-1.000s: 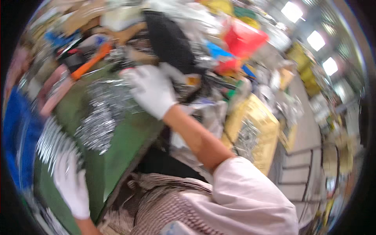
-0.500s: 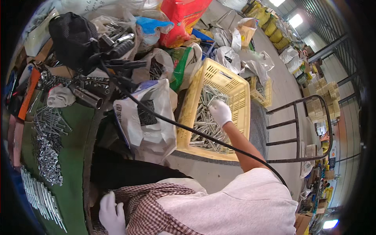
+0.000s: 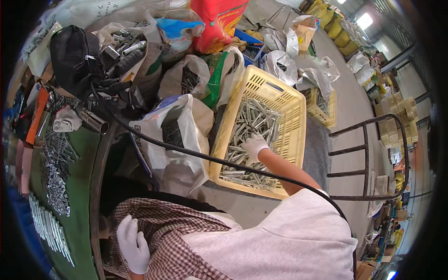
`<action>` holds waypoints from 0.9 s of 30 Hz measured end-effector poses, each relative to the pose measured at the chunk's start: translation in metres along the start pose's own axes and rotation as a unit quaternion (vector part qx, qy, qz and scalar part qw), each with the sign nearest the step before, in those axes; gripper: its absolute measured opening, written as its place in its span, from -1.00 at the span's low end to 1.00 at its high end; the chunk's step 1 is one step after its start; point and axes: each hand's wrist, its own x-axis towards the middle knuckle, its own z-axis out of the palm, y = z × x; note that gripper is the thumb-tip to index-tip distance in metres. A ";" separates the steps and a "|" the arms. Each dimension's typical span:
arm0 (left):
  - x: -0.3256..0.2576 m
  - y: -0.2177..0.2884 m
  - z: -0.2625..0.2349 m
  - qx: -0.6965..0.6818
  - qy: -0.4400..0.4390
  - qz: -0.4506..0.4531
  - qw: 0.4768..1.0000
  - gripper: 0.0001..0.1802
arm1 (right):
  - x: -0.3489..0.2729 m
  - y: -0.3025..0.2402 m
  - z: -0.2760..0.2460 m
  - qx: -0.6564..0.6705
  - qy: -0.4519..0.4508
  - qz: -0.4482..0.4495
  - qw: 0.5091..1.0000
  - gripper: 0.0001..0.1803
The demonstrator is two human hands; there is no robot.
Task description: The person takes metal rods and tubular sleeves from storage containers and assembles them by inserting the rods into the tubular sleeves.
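I see my right hand down in the yellow crate, fingers closing on metal tubes, nothing lifted yet. My left hand rests open on my lap; many tubes remain.

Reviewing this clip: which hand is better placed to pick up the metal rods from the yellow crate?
Right. The right hand is already down inside the yellow crate, resting on the metal rods. The left hand lies on the checked apron beside the green table, well away from the crate.
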 end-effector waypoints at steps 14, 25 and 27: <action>-0.033 -0.021 -0.014 0.005 0.046 -0.074 0.996 -0.56 | -0.005 -0.002 0.038 0.121 -0.007 0.009 0.993 -0.41; 0.003 -0.018 -0.028 -0.027 0.023 0.070 0.997 -0.52 | -0.083 0.049 0.030 0.338 0.195 0.088 0.917 -0.68; 0.021 -0.006 -0.023 -0.059 0.004 0.089 0.994 -0.58 | -0.099 0.075 0.044 0.401 0.291 0.107 0.862 -0.68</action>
